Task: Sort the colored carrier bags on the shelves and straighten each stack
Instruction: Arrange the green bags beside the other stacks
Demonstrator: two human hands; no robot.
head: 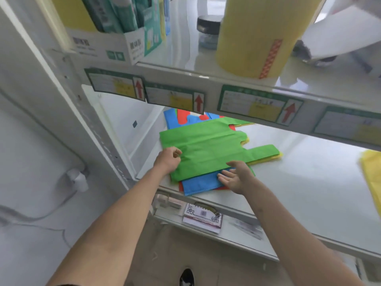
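Our left hand (168,159) has its grip curled on the near left edge of the top green bag (208,145), fingers bunched into the cloth. Our right hand (237,177) is wide, fingers straight and palm turned up, lying at the near right of the pile where a blue bag (201,183) sticks out from beneath the green one.

We judge this to be the sorting step on the mixed pile: the green bag looks about to be lifted or slid off the colours below. The next move seems to call for the left grip to keep only the top layer while the right hand steadies or frees the blue one, so the bags underneath do not drag along.

The pile lies at the left end of the middle shelf (309,182), near its front edge. A red bag (181,185) edge shows under the blue, and a yellow bag (270,158) edge peeks out below the green handle on the right.

The upper shelf's front rail with its price labels (252,105) hides the back of the pile, where more blue and red show, so we cannot count the bags. A further yellow piece (372,172) at the right border is cut off. Motion blur softens the things on the upper shelf.
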